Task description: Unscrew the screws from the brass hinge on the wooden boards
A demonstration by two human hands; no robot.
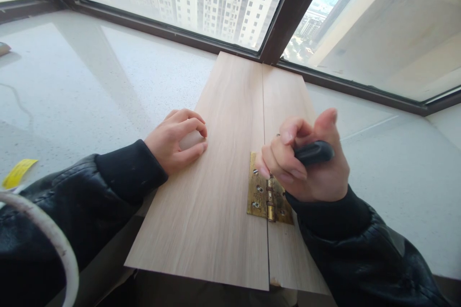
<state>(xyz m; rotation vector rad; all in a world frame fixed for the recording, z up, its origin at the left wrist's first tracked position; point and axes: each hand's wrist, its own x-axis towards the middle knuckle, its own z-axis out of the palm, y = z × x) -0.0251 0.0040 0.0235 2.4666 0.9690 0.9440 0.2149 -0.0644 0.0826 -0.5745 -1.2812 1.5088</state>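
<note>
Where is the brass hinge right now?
In the head view, right of centre, the brass hinge spans the seam between two wooden boards, under the right hand.

Pale grain, brass, black.
Light beige with fine brown streaks along the two flat wooden boards [223, 177]; dull gold on the rectangular brass hinge [259, 193]; black on the rounded plastic tool handle [314, 152] and leather jacket sleeves [126, 172]; white flecked grey across the polished stone sill [90, 81]; dark brown on the window frame [288, 9]; yellow on a small paper tag [18, 172].

Left of the tarnished brass hinge [258, 193] the pale wooden board [216, 211] is left clear; beyond, passage is barred by the dark window frame [281, 24].
</note>
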